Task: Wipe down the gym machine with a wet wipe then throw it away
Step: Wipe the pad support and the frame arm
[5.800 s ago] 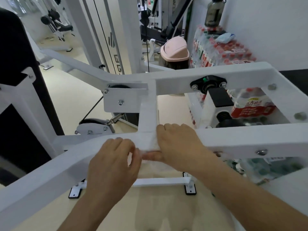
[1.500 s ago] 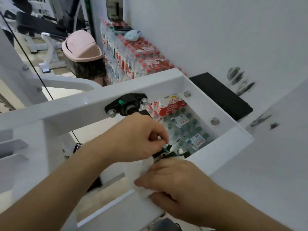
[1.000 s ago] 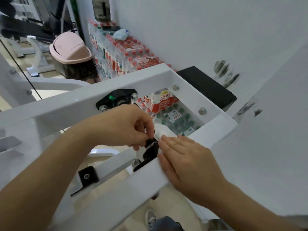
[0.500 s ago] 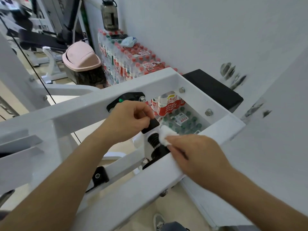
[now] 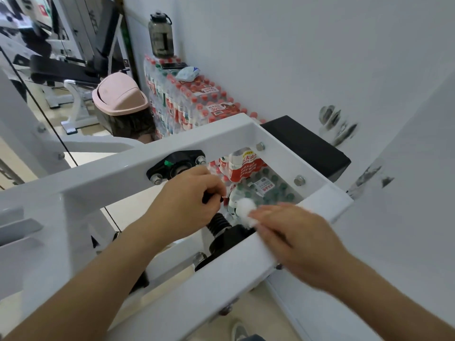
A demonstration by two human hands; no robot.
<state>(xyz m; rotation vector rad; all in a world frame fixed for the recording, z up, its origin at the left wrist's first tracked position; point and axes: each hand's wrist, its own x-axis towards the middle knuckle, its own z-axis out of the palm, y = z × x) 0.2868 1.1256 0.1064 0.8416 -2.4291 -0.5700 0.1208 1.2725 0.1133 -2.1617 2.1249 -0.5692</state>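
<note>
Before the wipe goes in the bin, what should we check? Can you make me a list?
1. Is the wipe held? Ok: it is balled up at the tips of the right hand, though that hand is blurred.
2. Is the left hand free? Not ok: it grips a black part of the machine.
3. Is the bin in sight? Ok: its pink lid shows beyond the machine.
4. Is there room in the bin? Cannot tell: the lid hides the inside.
5. Is the machine fully wiped? Cannot tell.
</note>
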